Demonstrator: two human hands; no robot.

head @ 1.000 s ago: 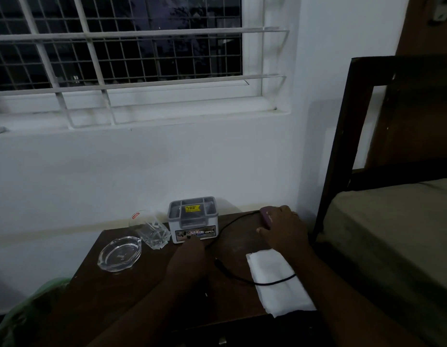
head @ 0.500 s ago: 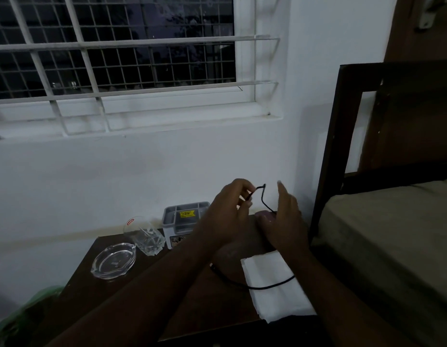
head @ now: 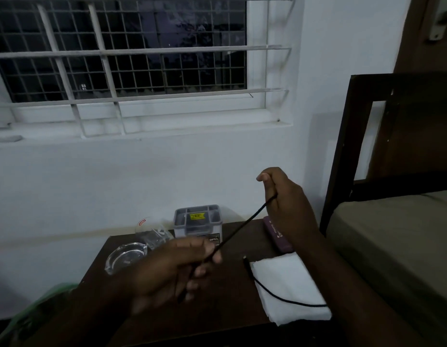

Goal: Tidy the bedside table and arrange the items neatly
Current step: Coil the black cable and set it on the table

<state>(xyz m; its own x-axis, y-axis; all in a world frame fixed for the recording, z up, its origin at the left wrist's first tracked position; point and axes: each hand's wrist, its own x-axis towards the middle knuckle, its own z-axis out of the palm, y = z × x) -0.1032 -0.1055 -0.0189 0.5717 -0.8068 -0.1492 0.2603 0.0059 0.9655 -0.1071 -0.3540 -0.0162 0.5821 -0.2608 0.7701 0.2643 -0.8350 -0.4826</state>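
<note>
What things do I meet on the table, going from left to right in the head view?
Ashtray → glass → grey organiser → purple case. The white cloth lies nearer, below the case, so I leave it out of the order.

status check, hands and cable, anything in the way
Left hand and right hand both pinch the black cable, taut between them. Loose end lies across the white cloth. Nothing blocking.
</note>
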